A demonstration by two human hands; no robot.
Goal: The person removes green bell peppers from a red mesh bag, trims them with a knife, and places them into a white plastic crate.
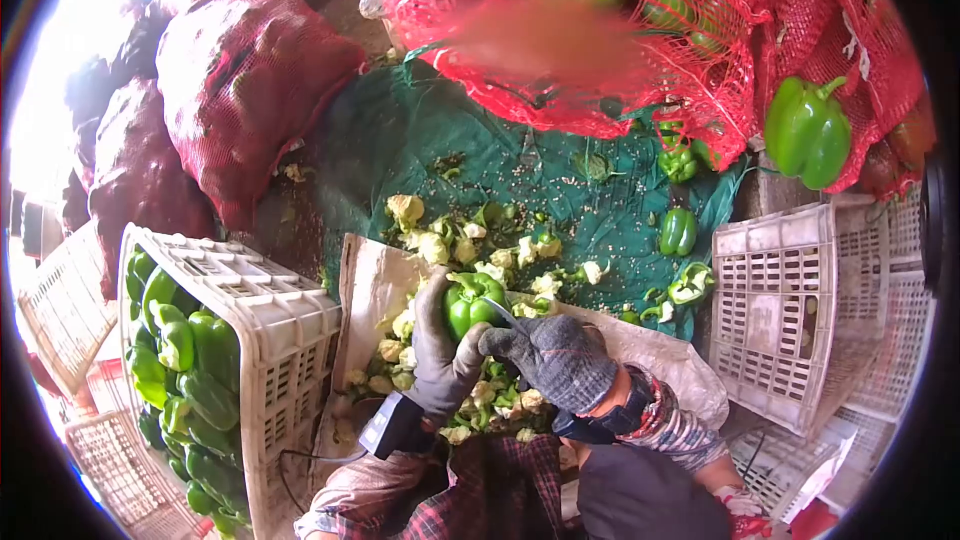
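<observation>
My left hand (436, 355), in a grey work glove, is wrapped round a green bell pepper (474, 300). A knife is closed in my right hand (560, 358), which wears a dark grey knitted glove. The handle is hidden in the fist, and only the thin knife blade (509, 316) shows, touching or very near the pepper's right side. Cut pepper cores (528, 252) with pale seeds lie heaped beyond and below my hands, on a whitish sack (640, 340) and a green cloth (385, 145).
To the left, a white plastic crate (285, 325) holds green peppers. Red mesh sacks (250, 80) stand behind it. A torn red net (600, 90) of peppers hangs over the top. White crates (775, 315) line the right, and loose peppers (678, 232) lie on the cloth.
</observation>
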